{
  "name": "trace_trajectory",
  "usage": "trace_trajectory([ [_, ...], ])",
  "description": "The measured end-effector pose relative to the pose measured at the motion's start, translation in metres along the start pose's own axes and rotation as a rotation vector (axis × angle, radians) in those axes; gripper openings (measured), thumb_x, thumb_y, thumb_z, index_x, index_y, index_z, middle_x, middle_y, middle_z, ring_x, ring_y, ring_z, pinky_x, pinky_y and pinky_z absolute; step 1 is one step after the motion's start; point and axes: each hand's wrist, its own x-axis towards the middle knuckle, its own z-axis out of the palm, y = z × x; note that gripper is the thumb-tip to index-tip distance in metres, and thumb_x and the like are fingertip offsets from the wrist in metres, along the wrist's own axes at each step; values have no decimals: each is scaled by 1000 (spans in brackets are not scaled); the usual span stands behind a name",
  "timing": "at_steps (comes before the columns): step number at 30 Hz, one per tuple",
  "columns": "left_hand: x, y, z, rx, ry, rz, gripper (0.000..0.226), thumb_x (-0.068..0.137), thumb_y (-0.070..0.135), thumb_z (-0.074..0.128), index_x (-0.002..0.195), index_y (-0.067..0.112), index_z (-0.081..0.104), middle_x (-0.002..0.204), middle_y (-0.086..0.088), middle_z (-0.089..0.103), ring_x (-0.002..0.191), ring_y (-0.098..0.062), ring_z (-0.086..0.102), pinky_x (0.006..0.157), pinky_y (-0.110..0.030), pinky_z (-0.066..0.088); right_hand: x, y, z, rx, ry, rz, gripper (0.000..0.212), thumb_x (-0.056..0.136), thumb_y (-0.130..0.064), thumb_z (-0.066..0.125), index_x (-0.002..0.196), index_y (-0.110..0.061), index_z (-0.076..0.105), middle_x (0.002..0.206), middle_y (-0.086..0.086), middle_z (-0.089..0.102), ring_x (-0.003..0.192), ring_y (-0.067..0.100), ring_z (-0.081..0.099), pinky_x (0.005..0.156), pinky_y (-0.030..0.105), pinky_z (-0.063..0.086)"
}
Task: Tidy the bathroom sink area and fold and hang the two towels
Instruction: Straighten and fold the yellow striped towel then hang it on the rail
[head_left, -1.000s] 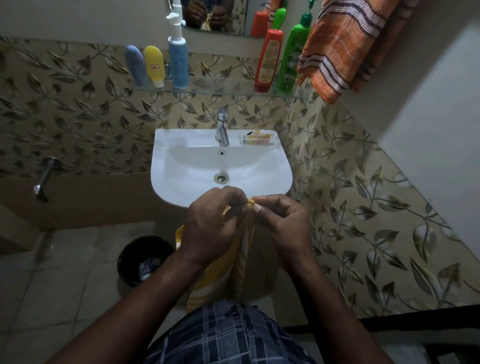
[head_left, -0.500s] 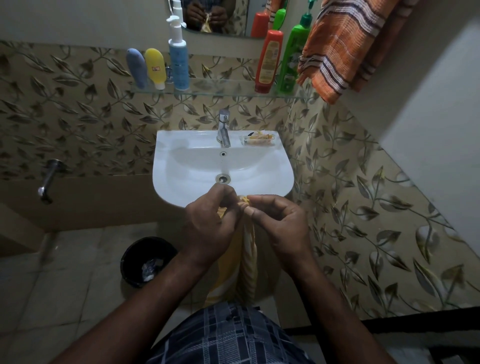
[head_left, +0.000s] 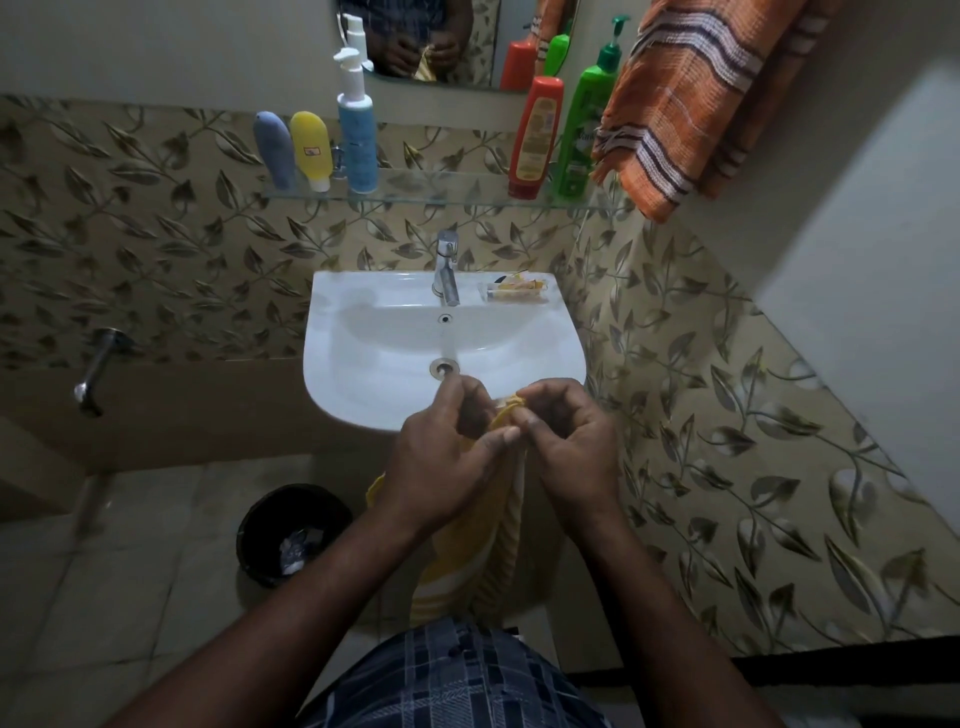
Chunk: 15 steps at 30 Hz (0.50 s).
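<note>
A yellow towel with white stripes (head_left: 501, 540) hangs down in front of me, below the front rim of the white sink (head_left: 363, 384). My left hand (head_left: 441, 457) and my right hand (head_left: 569, 447) both pinch its top edge, close together, fingers curled round the cloth. Most of the towel is hidden behind my hands and forearms. An orange striped towel (head_left: 691, 104) hangs at the upper right, beside the glass shelf (head_left: 441, 195).
On the shelf stand a grey tube (head_left: 274, 150), a yellow tube (head_left: 310, 150), a blue pump bottle (head_left: 357, 130), a red bottle (head_left: 535, 137) and a green pump bottle (head_left: 584, 130). A soap tray (head_left: 514, 292) sits by the tap (head_left: 447, 270). A black bin (head_left: 293, 532) stands on the floor.
My hands have risen a little toward the sink rim with the towel's top edge, and my fingers have shifted along it. The towel hangs narrower than a second ago.
</note>
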Motion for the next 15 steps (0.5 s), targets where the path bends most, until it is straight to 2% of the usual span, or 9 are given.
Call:
trace_trajectory([
  [3,0,-21,2,159,-204,-53,31,87,48,70,111,36,55,99,11,76,92,-11,73,78,-34,60,16,-2,-11,78,45,35,15,95,9,68,102,-4,67,94,10,74,86,16,72,80,35,61],
  [5,0,-36,5,290,-260,-4,38,86,41,64,123,40,53,116,4,76,104,-20,71,84,-32,55,30,-5,-23,90,68,28,17,96,7,67,103,-8,69,95,7,73,87,16,70,82,35,61],
  [7,-3,-53,8,436,-336,68,61,84,27,64,143,40,53,142,-2,68,127,-24,61,100,-28,46,43,-9,-34,127,80,12,19,96,2,68,101,-16,70,95,3,73,89,15,70,84,35,59],
  [8,-3,-62,8,522,-391,71,66,83,25,64,147,36,54,144,-4,67,132,-26,58,107,-31,43,48,-11,-39,156,86,6,18,94,-3,69,100,-20,71,96,2,74,90,16,69,84,35,59],
  [9,-5,-69,6,615,-442,58,60,85,27,63,144,32,59,138,-6,71,131,-28,61,110,-35,42,52,-13,-43,181,92,1,19,92,-7,69,99,-25,73,96,1,74,90,16,69,84,34,58],
  [10,-7,-74,4,687,-466,66,47,85,32,61,132,30,68,124,-6,77,122,-30,67,108,-38,44,56,-15,-46,197,99,-7,21,91,-9,69,97,-29,74,95,-1,75,89,14,69,82,32,58],
  [12,-9,-80,-3,782,-419,122,27,78,36,62,98,27,78,92,-1,80,96,-29,76,93,-41,54,62,-18,-53,204,114,-26,26,90,-10,68,94,-35,76,91,-6,75,84,10,69,76,25,57],
  [13,-8,-79,-7,837,-433,136,20,68,33,71,86,26,77,82,1,78,86,-28,78,85,-40,57,65,-18,-56,201,122,-29,28,90,-10,67,93,-36,76,89,-7,75,82,8,68,73,23,57],
  [15,-4,-77,-11,918,-403,189,37,45,23,90,77,31,75,76,2,75,77,-28,77,73,-40,61,68,-15,-59,180,144,-25,28,91,-8,67,93,-34,76,88,-7,75,80,8,68,72,23,57],
])
